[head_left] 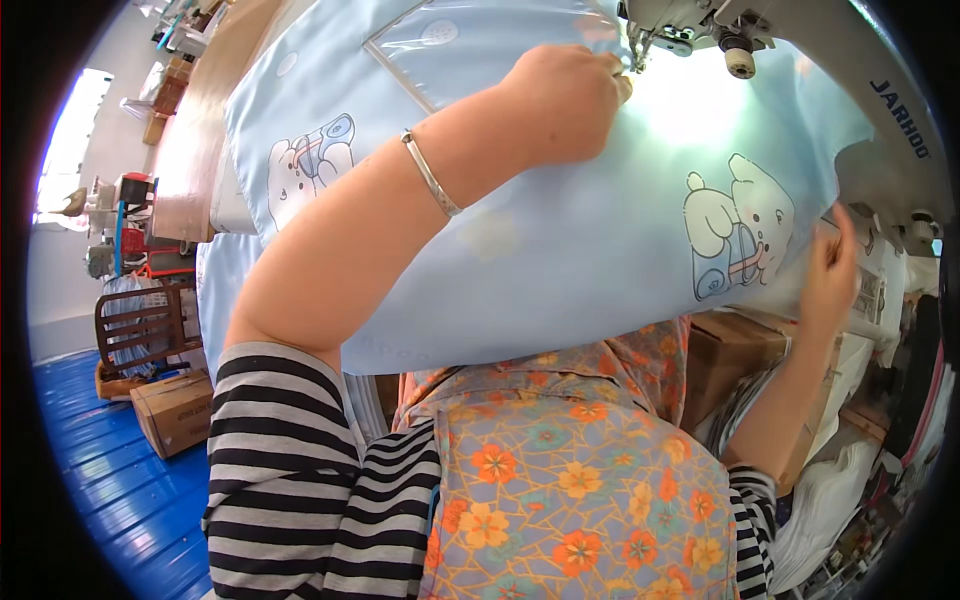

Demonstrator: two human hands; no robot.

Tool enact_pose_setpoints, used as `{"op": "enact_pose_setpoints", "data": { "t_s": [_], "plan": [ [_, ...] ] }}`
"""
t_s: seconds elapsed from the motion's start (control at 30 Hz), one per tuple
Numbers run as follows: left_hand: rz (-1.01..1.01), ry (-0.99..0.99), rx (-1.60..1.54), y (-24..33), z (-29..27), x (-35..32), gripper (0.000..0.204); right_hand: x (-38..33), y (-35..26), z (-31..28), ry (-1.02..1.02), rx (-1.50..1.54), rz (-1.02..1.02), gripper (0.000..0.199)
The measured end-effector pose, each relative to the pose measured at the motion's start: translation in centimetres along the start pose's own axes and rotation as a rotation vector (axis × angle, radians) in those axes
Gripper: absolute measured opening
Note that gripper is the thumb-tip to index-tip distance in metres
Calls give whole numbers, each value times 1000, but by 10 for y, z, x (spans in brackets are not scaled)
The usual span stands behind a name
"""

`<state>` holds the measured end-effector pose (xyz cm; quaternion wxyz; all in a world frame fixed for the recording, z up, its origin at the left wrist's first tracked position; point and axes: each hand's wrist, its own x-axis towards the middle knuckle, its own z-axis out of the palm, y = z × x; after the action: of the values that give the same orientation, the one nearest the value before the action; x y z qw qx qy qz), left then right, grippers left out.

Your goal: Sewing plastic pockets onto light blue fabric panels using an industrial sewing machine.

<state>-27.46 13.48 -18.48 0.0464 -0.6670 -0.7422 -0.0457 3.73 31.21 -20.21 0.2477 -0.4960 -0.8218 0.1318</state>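
Observation:
A large piece of light-blue fabric [440, 290] with printed white cartoon animals drapes over the sewing machine's table and hangs towards my lap. My left hand [575, 105] lies on it with the fingers bent and closed, gripping it just left of the needle and presser-foot area [637, 58]. Those fingertips are partly hidden. At the fabric's right edge is my right hand [833, 265], its forefinger pointing up and the other fingers curled against the edge. A clear plastic panel with a pale border [420, 50] lies on the fabric's far left.
The sewing machine's arm [880, 90] rises at the right, and a lamp lights the cloth below its head. A wooden tabletop [195, 150] extends left. Cardboard boxes [175, 410] and a wooden chair [150, 325] stand on the blue floor. White cloth [825, 510] is piled lower right.

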Motion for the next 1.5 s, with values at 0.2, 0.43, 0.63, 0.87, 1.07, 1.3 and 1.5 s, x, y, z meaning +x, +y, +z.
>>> {"op": "enact_pose_setpoints", "data": {
  "t_s": [0.2,0.43,0.63,0.87,1.07,1.3,1.5],
  "plan": [
    [-27,2,-19,4,-2,6,39,-156,-50,36,-399,725,-287,21],
    [-59,-11,-28,2,-6,10,38,-171,-68,55,-690,1143,521,8],
    [-88,-159,-40,5,-17,7,36,-161,-16,17,-418,1184,479,4],
    [20,27,-14,5,-5,-3,31,-138,9,-8,-392,1114,265,11],
    [22,107,-17,7,-1,-2,32,-100,17,-22,-301,829,290,15],
    [-33,222,-10,20,13,-7,37,-24,16,-44,-184,554,196,20],
    [54,342,-133,31,13,-23,36,22,-14,-37,-142,35,-261,17]
  ]
}}
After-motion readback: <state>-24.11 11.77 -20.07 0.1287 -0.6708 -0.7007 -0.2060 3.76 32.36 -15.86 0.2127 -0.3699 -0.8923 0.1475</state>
